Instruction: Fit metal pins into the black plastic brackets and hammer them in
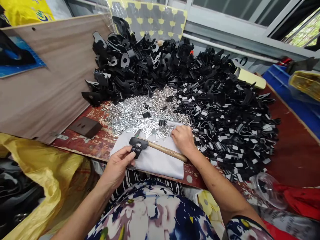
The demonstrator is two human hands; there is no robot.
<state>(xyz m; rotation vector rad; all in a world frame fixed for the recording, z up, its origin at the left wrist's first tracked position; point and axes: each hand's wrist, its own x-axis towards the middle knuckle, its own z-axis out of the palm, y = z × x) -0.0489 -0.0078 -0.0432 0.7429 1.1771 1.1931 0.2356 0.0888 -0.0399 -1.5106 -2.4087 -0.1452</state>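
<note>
My left hand (118,163) pinches a small black plastic part (136,153) with a round hole, between thumb and fingers. Just behind that part lies a hammer (165,150) with a wooden handle, resting slantwise on a pale cloth (160,165); its head is partly covered by the part. My right hand (183,138) has its fingers curled together at the near right edge of a heap of silver metal pins (132,110), and what they hold, if anything, is hidden. A small black clip (162,123) sits on the pins left of the right hand.
A large pile of black plastic parts (140,66) rises behind the pins, and black clips (225,123) spread to the right. A dark brown block (85,127) lies at left by a wooden board (55,66). A blue crate (287,83) stands at right, a yellow sack (42,180) at lower left.
</note>
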